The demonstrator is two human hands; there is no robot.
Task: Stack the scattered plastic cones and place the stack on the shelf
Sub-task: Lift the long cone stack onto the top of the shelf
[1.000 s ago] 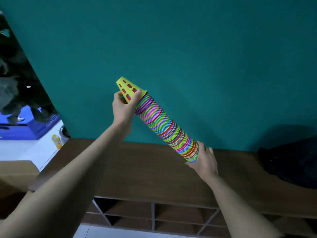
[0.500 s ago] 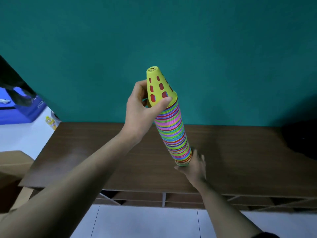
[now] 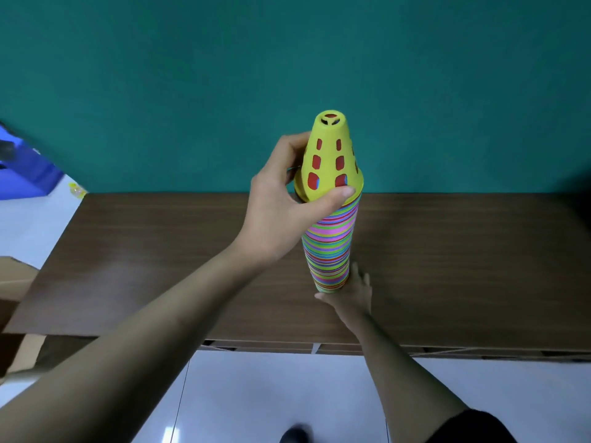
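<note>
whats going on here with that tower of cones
A person holds a tall stack of cones nearly upright on the top of a brown wooden shelf, in front of a teal wall. The left hand grips the yellow cone at the top, while the right hand supports the base with flat fingers. Whether the stack's bottom sits fully on the wood is hidden.

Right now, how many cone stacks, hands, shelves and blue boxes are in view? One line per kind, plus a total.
Cone stack: 1
Hands: 2, left hand, right hand
Wooden shelf: 1
Blue box: 1
Total: 5
</note>
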